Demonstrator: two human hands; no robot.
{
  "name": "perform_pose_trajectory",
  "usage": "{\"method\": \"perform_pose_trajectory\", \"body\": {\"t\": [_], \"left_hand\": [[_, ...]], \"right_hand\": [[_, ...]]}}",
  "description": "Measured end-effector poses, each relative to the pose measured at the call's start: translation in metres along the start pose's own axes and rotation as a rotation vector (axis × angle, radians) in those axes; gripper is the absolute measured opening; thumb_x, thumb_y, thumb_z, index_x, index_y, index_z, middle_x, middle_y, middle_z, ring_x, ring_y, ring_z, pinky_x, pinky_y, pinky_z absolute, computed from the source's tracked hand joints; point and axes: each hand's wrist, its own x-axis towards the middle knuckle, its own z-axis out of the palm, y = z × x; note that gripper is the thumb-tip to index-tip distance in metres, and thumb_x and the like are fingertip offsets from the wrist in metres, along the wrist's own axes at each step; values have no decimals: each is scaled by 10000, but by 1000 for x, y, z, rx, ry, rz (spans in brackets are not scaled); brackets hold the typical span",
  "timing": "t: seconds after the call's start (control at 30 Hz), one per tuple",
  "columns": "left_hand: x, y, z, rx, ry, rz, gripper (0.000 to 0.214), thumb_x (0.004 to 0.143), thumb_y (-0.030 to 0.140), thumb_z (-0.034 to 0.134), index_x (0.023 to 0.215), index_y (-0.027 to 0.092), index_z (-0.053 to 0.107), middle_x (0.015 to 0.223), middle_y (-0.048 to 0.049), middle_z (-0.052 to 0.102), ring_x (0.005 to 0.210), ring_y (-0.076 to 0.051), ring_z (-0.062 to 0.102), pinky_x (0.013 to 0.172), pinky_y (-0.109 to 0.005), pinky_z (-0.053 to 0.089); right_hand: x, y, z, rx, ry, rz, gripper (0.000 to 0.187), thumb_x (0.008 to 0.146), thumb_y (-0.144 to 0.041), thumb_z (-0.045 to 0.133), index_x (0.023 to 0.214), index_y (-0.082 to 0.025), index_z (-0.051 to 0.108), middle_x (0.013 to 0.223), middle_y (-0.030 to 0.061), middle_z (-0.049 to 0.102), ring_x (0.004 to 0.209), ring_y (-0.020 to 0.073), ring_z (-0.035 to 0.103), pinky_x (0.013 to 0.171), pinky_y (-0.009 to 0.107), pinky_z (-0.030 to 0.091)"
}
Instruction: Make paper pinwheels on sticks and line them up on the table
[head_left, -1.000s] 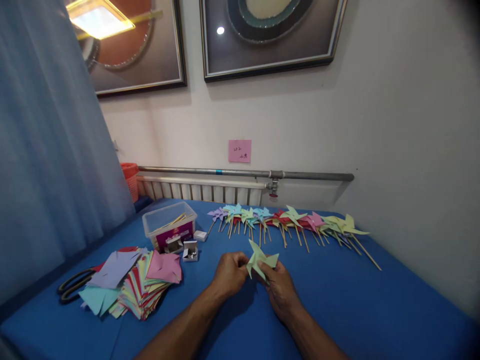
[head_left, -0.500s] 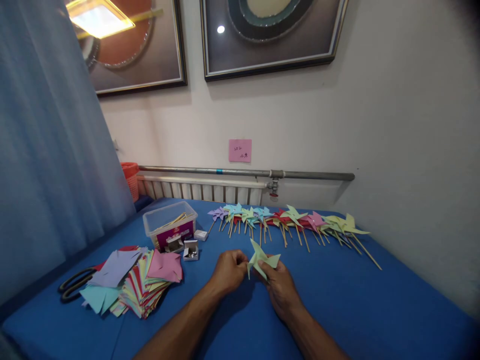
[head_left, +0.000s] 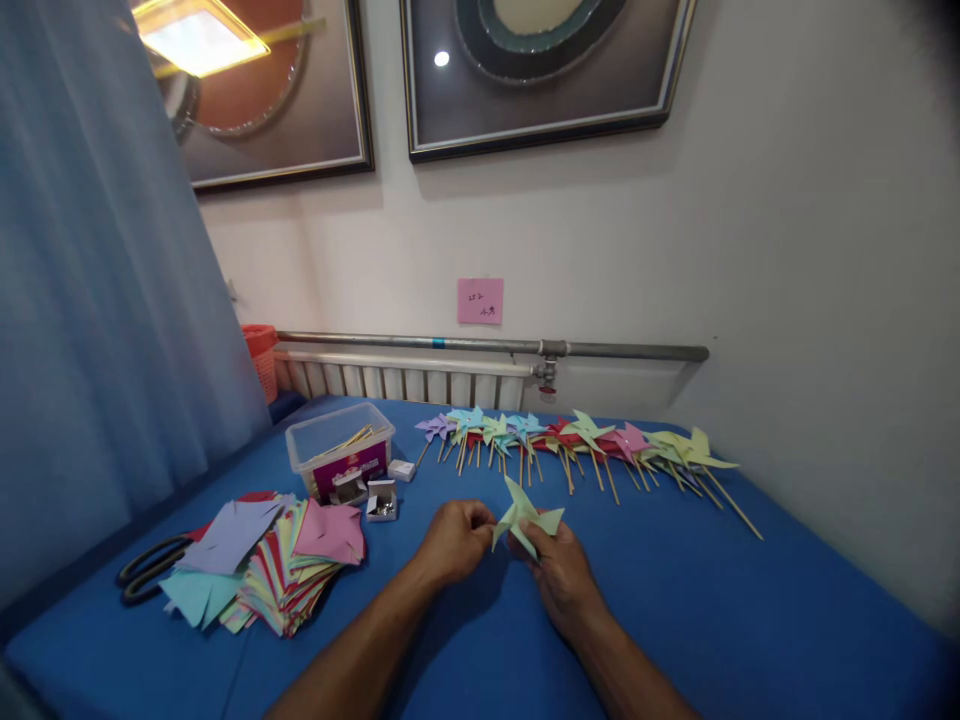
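A pale green paper pinwheel (head_left: pixel 519 514) is pinched in my right hand (head_left: pixel 561 572), with the thumb pressed on its middle. No stick shows on it. Just left of the pinwheel is my left hand (head_left: pixel 459 540), its fingers curled and their tips together close to the paper's left point. Whatever those fingertips hold, if anything, is too small or hidden to make out. Ahead of both hands, finished pinwheels (head_left: pixel 589 430) in several colours lie in a row, their wooden sticks pointing toward me.
On the left lie stacked cut paper sheets (head_left: pixel 300 570) and black-handled scissors (head_left: pixel 154 568). Behind them stands a clear plastic box (head_left: pixel 339 440) of sticks, with a small open box (head_left: pixel 382 502) of pins beside it. A blue cloth (head_left: pixel 720 620) covers the table; a radiator (head_left: pixel 405 380) runs along the wall.
My right hand and the pinwheel have shifted very slightly, the pinwheel turning a little. My left hand stays almost in place, fingers still curled.
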Motion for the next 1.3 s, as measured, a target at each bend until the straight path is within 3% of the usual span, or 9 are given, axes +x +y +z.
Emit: {"method": "perform_pose_trajectory", "body": {"t": [0.23,0.43,0.57,0.83,1.03,1.3], "left_hand": [[-1,7,-22,332,43,81,136,822,186,628,836,173,763,815,-10,723,767,-150,624,681,-246,375],[-4,7,-24,507,39,143,198,827,150,608,880,199,791,928,-48,755,887,-184,648,744,-261,380],[-3,4,-23,472,24,138,200,813,145,600,851,194,791,865,-48,753,825,-184,637,697,-262,352],[3,-1,-19,232,18,-43,115,786,179,644,782,156,756,658,11,649,641,-143,557,585,-244,306],[1,3,-17,202,29,-59,94,773,152,638,737,155,725,614,22,620,609,-138,524,563,-245,291],[-1,6,-15,164,26,-51,100,771,147,635,717,164,717,612,15,628,594,-139,532,565,-249,300]], "right_hand": [[8,-9,-7,42,106,-34,418,501,-277,927,811,-233,649,763,-28,755,753,216,738,587,267,586],[7,-12,-9,28,124,-36,414,511,-263,913,840,-226,665,781,-35,760,781,206,739,649,272,615],[6,-14,-8,12,112,-29,372,556,-254,903,848,-237,672,776,-41,759,756,200,736,710,296,625],[5,-17,-5,23,81,-11,462,562,-312,922,940,-242,666,744,-36,759,704,230,739,614,323,609],[5,-15,-5,22,84,-3,488,541,-282,933,933,-229,647,735,-37,749,670,211,727,627,325,626],[9,-8,-10,-13,59,-24,381,547,-287,930,824,-225,676,767,-15,753,767,238,746,665,331,635]]}}
